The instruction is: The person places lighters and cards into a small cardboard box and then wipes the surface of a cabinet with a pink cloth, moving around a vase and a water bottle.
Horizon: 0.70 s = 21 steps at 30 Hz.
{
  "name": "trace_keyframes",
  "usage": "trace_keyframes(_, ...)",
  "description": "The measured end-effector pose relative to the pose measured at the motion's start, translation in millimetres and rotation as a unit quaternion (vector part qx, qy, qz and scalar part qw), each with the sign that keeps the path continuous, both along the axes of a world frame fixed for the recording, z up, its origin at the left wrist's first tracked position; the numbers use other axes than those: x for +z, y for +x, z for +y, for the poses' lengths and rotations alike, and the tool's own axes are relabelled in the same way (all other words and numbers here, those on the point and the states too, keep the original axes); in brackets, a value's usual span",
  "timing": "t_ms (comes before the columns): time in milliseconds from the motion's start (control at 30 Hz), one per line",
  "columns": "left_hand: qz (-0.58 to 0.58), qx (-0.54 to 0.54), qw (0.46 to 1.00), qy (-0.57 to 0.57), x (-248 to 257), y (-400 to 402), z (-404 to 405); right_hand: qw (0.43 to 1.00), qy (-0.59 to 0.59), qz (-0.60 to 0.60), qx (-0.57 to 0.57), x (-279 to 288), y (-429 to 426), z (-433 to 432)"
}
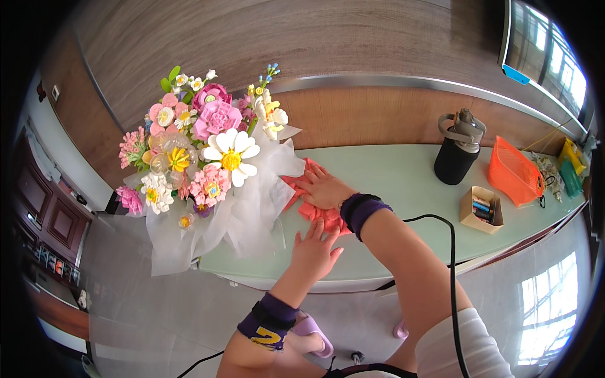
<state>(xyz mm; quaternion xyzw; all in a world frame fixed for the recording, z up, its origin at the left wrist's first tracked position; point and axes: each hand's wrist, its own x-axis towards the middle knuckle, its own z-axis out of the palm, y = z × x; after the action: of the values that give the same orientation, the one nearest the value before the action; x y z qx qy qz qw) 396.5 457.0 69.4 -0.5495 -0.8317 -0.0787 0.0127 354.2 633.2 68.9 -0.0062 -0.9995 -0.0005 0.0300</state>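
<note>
A coral-red cloth (309,212) lies crumpled on the pale green glass top of a cabinet (373,170). My right hand (326,189) rests flat on it with the fingers spread. Nearer to me, my left hand (314,255) has its fingers apart, and the fingertips reach the cloth's near edge. Whether they press on it I cannot tell. Part of the cloth is hidden under the right hand, and its left side meets the white wrapping (246,222) of a bouquet of toy-brick flowers (212,141).
Towards the right stand a black-sleeved bottle (456,158), an orange plastic basket (513,172) and a small box (481,210) holding batteries. A black cable (452,264) runs past my right arm. A wall-mounted screen (546,56) hangs at upper right.
</note>
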Motion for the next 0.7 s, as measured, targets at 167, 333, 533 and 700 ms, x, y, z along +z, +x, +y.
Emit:
trace_keyframes(167, 0.007, -0.016, 0.999, 0.030, -4, 17, -27, 0.997, 0.010, 0.045, 0.067, -11, 25, -26)
trace_keyframes(333, 0.027, -0.056, 0.997, 0.045, -4, 30, -59, 0.996, -0.042, 0.036, 0.076, -11, 55, -58)
trace_keyframes(533, 0.017, -0.103, 0.992, 0.077, -5, 42, -96, 0.996, -0.024, 0.065, 0.049, -16, 86, -90)
trace_keyframes(700, 0.027, -0.134, 0.985, 0.104, -7, 45, -130, 0.984, -0.032, 0.170, 0.031, -30, 107, -121)
